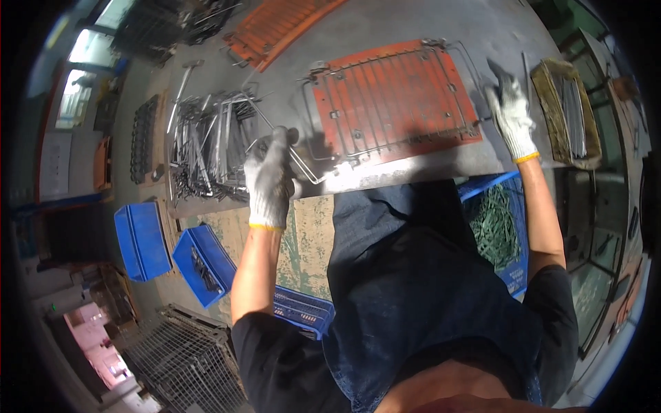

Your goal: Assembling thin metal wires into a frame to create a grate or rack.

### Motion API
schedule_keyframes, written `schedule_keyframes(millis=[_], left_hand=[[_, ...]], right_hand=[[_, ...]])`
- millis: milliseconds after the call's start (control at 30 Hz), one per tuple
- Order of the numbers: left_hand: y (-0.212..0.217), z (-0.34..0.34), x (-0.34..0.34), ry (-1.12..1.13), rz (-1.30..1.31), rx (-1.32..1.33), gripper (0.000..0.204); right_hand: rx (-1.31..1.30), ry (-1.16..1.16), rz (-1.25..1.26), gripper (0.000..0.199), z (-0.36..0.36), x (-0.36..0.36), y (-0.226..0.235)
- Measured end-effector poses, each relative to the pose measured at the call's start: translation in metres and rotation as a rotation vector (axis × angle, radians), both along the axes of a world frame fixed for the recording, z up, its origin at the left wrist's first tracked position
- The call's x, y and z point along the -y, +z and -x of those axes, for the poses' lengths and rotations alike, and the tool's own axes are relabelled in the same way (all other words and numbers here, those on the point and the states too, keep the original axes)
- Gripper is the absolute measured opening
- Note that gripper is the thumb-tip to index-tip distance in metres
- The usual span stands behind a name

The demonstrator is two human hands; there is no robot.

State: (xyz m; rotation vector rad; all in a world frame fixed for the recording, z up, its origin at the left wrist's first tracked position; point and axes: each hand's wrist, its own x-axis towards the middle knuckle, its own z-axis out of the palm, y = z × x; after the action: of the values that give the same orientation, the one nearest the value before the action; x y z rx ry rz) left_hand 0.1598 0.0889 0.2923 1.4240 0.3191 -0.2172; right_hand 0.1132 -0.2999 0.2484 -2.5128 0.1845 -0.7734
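My left hand (270, 180), in a white knit glove with dark, dirty fingers, is closed on a bent metal wire (303, 167) over the table's near edge. Beside it lies a heap of bent metal wires (213, 141). To the right, an orange jig plate (396, 96) carries a row of thin parallel rods, with wire loops sticking out at both sides. My right hand (513, 115), gloved alike, rests just right of the plate, thumb apart and fingers stretched forward. Nothing shows in it.
A worn yellowish bin (568, 113) of straight rods stands at the right. Another orange jig plate (275, 31) lies farther back. A hammer (182, 89) is beyond the wire heap. Below the table are blue crates (141, 241) and a crate of green strips (494, 227).
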Motion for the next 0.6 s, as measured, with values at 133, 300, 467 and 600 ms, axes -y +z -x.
schedule_keyframes(millis=[133,300,467,600], left_hand=[[0.015,0.026,0.030,-0.211,0.023,0.084,0.019],[0.020,0.039,0.076,-0.472,-0.311,0.298,0.011],[-0.019,0.039,0.076,-0.447,-0.326,0.184,0.016],[-0.016,0.038,0.085,-0.281,0.066,-0.063,0.024]], right_hand=[[0.011,0.570,0.212,0.035,0.006,-0.069,0.049],[-0.306,0.733,-0.521,0.039,-0.002,-0.147,0.033],[-0.583,0.334,-1.117,0.036,0.013,-0.154,0.051],[-0.312,0.561,-0.660,0.034,0.014,-0.140,0.019]])
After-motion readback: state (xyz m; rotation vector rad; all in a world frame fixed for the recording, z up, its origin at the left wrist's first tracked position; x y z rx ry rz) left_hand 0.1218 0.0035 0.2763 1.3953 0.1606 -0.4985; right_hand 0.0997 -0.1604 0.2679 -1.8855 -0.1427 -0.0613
